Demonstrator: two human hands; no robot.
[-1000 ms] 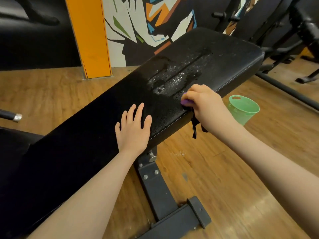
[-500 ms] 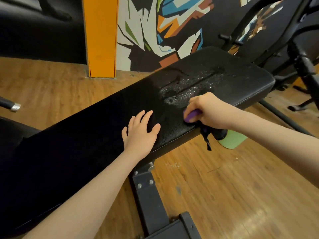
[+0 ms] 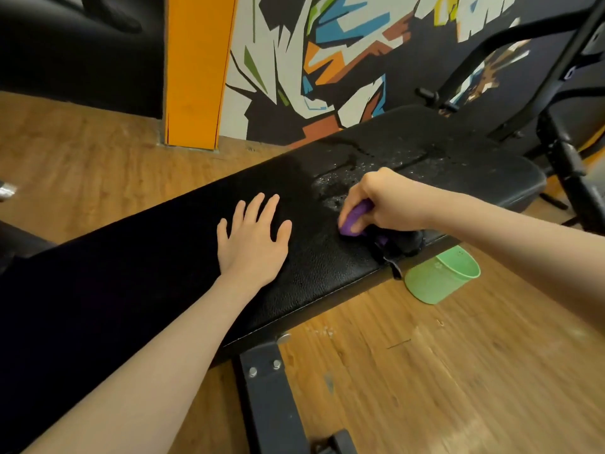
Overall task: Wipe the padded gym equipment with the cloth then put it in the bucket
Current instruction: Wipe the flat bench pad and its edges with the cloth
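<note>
A long black padded bench runs from lower left to upper right, with a wet, foamy patch near its far half. My right hand is closed on a purple and black cloth and presses it on the pad by the near edge; a dark end of the cloth hangs over that edge. My left hand lies flat on the pad with fingers spread, to the left of the cloth. A green bucket stands on the floor under the bench edge, below my right forearm.
The bench's dark metal leg goes down to the wooden floor in front of me. An orange pillar and a painted wall stand behind. Black machine frames crowd the right side.
My right hand has slid the cloth along the pad toward my left hand, off the wet patch. The camera view has shifted, and the bucket shows more below the bench edge.
</note>
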